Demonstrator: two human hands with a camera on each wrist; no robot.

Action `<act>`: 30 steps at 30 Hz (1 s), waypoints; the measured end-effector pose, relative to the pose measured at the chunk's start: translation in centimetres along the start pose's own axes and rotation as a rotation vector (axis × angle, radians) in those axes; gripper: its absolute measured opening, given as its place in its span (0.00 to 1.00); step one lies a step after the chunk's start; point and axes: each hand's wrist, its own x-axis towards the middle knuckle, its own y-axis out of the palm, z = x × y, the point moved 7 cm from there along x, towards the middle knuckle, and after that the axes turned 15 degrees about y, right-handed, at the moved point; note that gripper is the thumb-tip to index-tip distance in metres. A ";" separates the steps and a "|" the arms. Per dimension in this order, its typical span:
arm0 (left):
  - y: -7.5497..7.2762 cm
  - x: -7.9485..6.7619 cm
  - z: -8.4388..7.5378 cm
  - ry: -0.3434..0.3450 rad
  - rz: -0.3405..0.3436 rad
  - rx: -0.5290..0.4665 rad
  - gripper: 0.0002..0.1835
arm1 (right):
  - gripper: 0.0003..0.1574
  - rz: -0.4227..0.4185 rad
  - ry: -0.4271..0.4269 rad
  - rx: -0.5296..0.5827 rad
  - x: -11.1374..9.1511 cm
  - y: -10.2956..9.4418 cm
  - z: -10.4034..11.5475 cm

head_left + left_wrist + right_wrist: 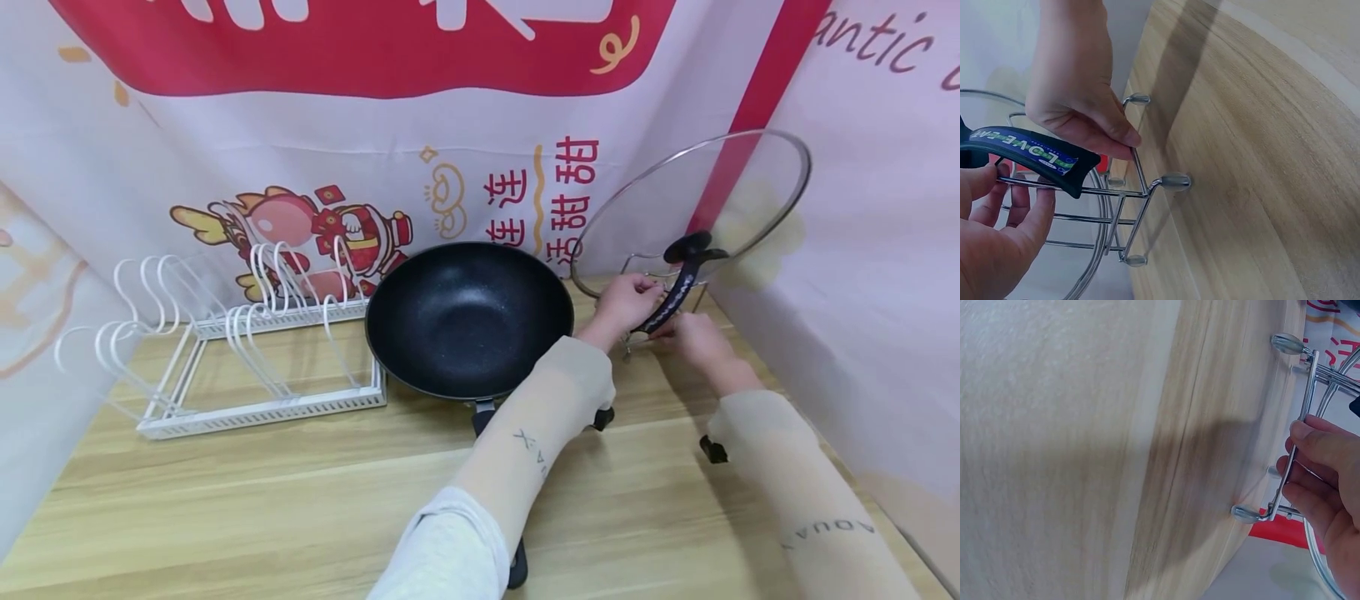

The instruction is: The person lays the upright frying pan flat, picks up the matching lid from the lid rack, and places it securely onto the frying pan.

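Observation:
A glass lid [780, 196] with a metal rim and a curved black handle [678, 292] leans upright in a small metal wire rack [1116, 200] at the table's right back. My left hand [628, 304] has its fingers curled round a bar of that rack, right beside the lid handle. On the rack's near side, my right hand [1335, 469] pinches a front wire [1305, 403] between thumb and fingers. Clear rounded feet [1247, 514] tip the rack's ends, at the wooden table. The head view partly hides the rack behind the hands and handle.
A black frying pan [468, 325] sits mid-table, its handle passing under my left forearm. Left of it stands a white rack [262, 412] with several looped dividers. Printed cloth [300, 133] hangs behind the table and along the sides.

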 end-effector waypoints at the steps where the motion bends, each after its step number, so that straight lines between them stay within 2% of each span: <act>1: 0.0 0.0 0.0 0.005 0.002 0.002 0.10 | 0.05 0.003 0.000 -0.005 0.0 0.1 0.0; 12: -0.4 0.0 -0.2 0.062 0.048 0.009 0.08 | 0.06 0.029 0.006 0.000 0.0 0.4 0.4; 21: -0.7 0.0 -0.4 0.076 0.090 0.058 0.08 | 0.07 0.038 0.007 -0.022 -0.4 0.2 0.7; 30: -0.7 -0.6 -0.6 0.084 0.115 0.053 0.08 | 0.06 0.027 -0.022 -0.042 -0.9 0.3 0.8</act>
